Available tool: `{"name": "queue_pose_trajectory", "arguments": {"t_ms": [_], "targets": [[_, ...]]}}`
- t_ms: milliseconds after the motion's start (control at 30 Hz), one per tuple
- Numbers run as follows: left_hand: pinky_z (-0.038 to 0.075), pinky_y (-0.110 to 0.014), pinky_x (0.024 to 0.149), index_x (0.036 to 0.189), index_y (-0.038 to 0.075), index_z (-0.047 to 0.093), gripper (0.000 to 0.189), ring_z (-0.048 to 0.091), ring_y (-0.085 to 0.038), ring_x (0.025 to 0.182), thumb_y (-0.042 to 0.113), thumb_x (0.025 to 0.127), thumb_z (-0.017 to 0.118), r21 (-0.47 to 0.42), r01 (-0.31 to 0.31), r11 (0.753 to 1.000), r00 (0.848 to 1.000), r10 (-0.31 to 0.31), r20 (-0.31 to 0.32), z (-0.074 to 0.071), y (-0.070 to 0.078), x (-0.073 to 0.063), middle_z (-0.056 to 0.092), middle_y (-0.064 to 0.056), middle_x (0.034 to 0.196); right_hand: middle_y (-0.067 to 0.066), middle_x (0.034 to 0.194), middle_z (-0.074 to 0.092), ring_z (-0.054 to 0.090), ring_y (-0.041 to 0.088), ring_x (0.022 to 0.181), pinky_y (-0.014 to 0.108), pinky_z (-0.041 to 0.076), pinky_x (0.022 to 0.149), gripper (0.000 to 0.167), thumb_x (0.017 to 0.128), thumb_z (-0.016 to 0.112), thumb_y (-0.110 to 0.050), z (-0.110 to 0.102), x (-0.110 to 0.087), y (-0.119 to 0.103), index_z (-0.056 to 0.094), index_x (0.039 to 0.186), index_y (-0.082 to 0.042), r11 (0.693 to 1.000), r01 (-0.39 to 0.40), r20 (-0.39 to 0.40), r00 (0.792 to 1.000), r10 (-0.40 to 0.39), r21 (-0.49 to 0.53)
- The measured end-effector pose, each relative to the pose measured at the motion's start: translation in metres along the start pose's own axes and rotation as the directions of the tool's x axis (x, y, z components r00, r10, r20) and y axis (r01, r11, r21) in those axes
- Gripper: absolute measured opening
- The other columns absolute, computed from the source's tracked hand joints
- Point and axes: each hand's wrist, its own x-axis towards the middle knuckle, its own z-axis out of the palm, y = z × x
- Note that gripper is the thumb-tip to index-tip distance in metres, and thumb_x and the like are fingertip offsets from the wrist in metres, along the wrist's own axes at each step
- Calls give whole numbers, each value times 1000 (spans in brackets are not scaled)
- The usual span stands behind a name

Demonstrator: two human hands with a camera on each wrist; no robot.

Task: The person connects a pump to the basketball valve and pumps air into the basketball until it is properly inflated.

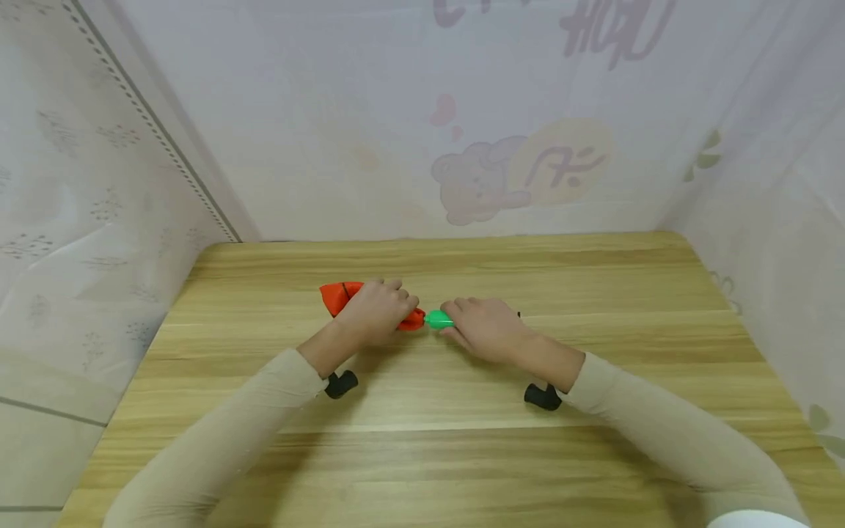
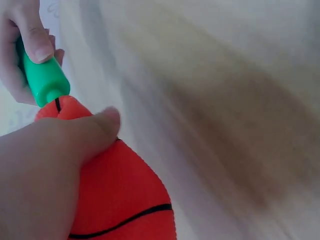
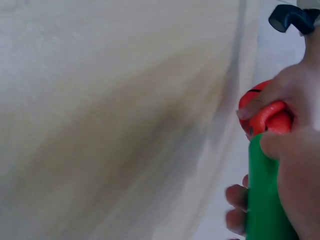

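Note:
A red fabric piece with black lines across it is joined at its narrow end to a smooth green handle; its exact kind does not show. My left hand grips the red fabric, thumb lying along it, while the wider end sticks out past the hand at the left. Around the green handle curls my right hand, with the thumb on top and fingers beneath. Both hands are over the middle of the table, close together, the joint between red and green showing in the gap. Much of the handle is hidden by the right hand.
Below the hands is a wood-grain table, its back edge meeting a pale printed curtain. More pale sheeting hangs at both sides. A dark wrist-camera mount juts below the left wrist, and a similar dark mount below the right.

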Motion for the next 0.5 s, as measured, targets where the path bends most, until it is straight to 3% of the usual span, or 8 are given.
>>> {"name": "queue_pose_trajectory", "arguments": {"t_ms": [200,367,500], "targets": [[49,-40,82,109,15,68,26,55,-23,96,24,87,79,52,9,999,999,-7,-38,0,-9,-8,72,-1,101,11,121,67,68,21,98,39,58,77,56,99,65,-31,-13,-6,12,49,146,-4,996,-50,39,998,48,67],[48,-44,86,108,12,66,28,55,-26,100,21,86,81,55,32,998,996,-28,-79,3,-19,-18,71,-4,104,8,116,71,67,16,81,33,53,61,59,97,70,-33,-21,-17,27,51,146,-6,991,-84,-4,996,85,105],[49,-44,87,111,11,65,28,56,-27,101,17,88,80,69,26,997,994,-18,-107,1,-24,-19,70,-7,108,10,118,72,71,18,81,31,51,56,56,98,69,-35,-22,-24,34,53,143,-6,991,-71,-53,996,77,116]]}}
